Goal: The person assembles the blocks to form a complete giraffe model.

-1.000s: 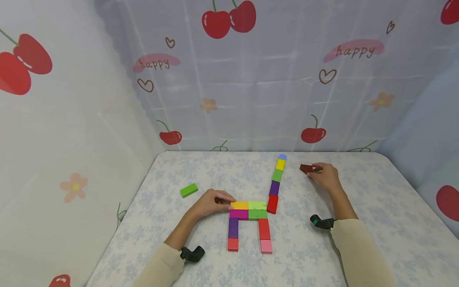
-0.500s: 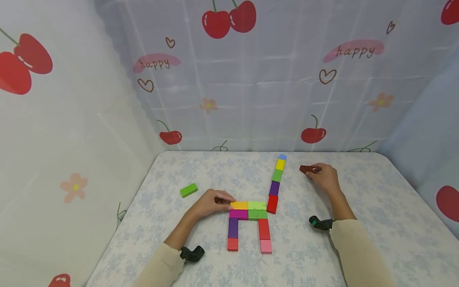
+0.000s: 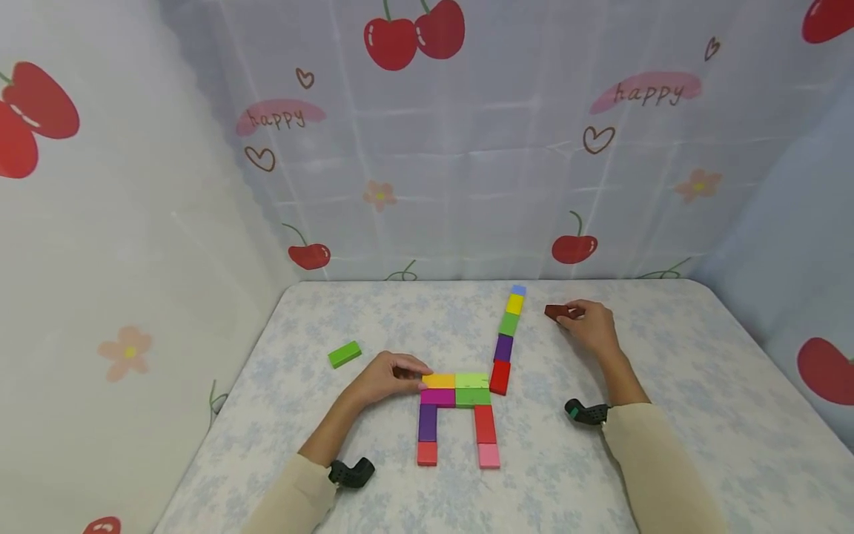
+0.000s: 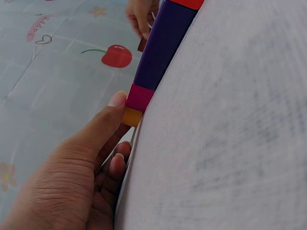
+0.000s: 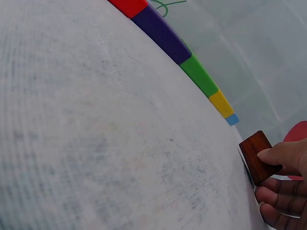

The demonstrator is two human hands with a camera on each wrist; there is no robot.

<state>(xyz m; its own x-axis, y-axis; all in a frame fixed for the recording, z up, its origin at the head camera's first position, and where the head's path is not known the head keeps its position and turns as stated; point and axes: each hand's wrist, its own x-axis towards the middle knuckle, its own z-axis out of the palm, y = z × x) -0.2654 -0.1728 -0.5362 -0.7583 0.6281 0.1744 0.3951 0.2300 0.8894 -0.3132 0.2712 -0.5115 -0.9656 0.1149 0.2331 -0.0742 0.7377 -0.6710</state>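
Note:
My right hand (image 3: 594,325) pinches a dark brown wooden block (image 5: 259,157) between thumb and fingers, right of a slanting row of blocks. That row climbs from a red block (image 3: 500,377) through purple (image 3: 503,348), green (image 3: 509,324) and yellow ones to a small blue block (image 3: 518,290). At the left end of a four-legged-looking flat shape, my left hand (image 3: 387,378) pinches the orange-yellow block (image 3: 439,381), its thumb close by the magenta block (image 4: 140,97). Light green and green blocks (image 3: 473,398) continue the shape rightward. Purple-and-red and red-and-pink legs extend toward me.
A loose green block (image 3: 345,354) lies to the left, beyond my left hand. Flowered cloth covers the table (image 3: 547,467). A curtain (image 3: 460,185) printed with cherries hangs behind its far edge. Black wrist devices (image 3: 352,472) sit at both cuffs.
The head view has turned slightly to the right, so everything sits a little further left. Both hands keep their holds, and the blocks stay in the same arrangement.

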